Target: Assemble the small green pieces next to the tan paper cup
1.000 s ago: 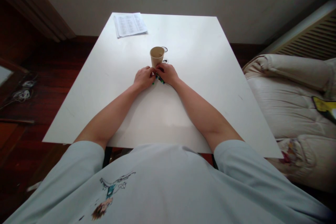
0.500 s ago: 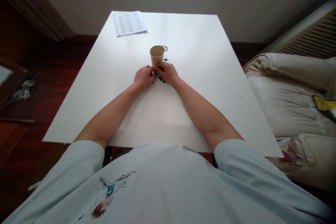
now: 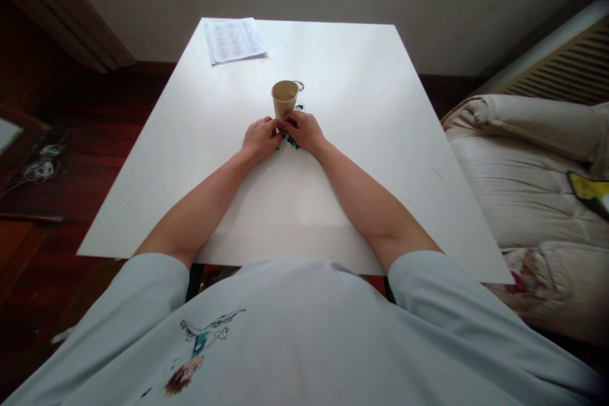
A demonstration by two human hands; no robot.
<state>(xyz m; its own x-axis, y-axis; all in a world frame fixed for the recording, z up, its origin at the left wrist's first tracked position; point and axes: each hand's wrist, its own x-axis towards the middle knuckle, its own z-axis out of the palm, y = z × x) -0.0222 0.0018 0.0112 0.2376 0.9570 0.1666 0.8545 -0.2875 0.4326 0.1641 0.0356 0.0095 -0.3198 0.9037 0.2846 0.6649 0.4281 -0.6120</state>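
A tan paper cup stands upright on the white table, just beyond my hands. My left hand and my right hand meet in front of its base, fingers bent and pressed together. Small green and dark blue pieces show under and between the fingertips; their kind is too small to make out. Whatever the fingers pinch is hidden. Behind the cup's right rim a thin ring-like loop shows, and a small dark and white item lies by the right knuckles.
Printed sheets of paper lie at the far left corner of the white table. A cream padded sofa stands to the right. White cables are on the dark wooden floor at left, and a wall rises behind the table.
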